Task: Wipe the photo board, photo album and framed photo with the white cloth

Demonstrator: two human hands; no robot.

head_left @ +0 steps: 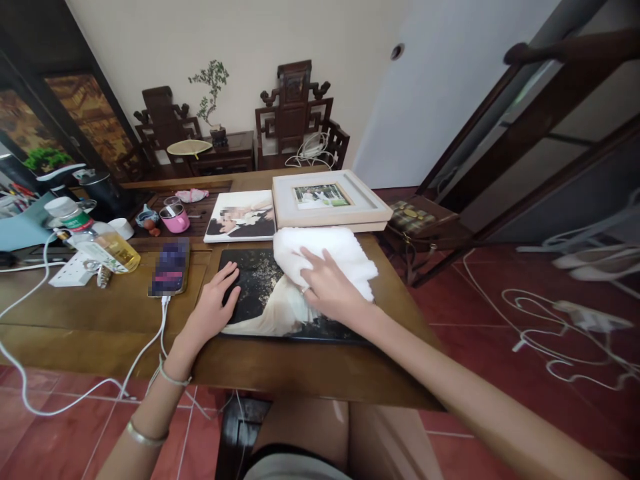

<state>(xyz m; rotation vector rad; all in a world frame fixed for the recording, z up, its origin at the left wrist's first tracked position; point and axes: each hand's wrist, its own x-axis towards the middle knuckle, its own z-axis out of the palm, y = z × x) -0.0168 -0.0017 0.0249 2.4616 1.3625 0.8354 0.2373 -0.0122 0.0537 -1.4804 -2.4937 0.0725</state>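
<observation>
On the wooden table a dark photo panel lies flat, printed with a pale flowing dress. My left hand rests on its left edge, fingers stretched out and holding nothing. A folded white towel covers the panel's upper right part. My right hand presses on the towel and grips it, with some fingers spread over the top and others bent into its near edge. Just behind the panel lie a smaller photo print and a pale framed photo. The towel hides part of the panel's picture.
To the left are a phone on a charging cable, a bottle, a white power strip and a pink cup. A wooden chair holding a bag stands at the right. Cables lie on the floor.
</observation>
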